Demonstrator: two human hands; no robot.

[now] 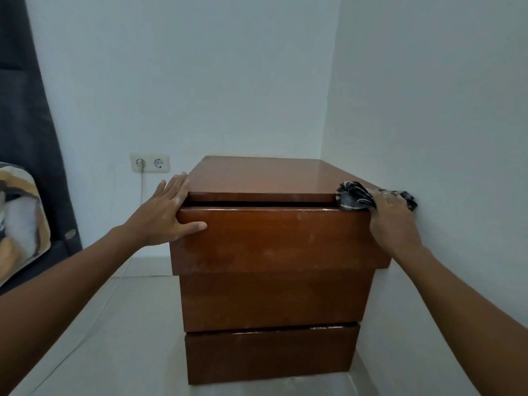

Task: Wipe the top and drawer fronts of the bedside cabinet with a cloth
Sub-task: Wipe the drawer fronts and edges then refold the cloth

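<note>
Left hand [168,208] open flat, fingers spread, palm on top-left corner of bedside cabinet [271,270] at frame centre, thumb on the top drawer front [280,238]. Right hand [393,217] closed around bunched cloth [355,197], pressing it on the top-right edge.

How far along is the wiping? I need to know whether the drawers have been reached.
Nothing can be confirmed as wiped. In hand: the right hand presses the cloth at the cabinet top's right front corner, while the left hand steadies the top drawer, which stands slightly out. Left: apparently all three drawer fronts.
</note>
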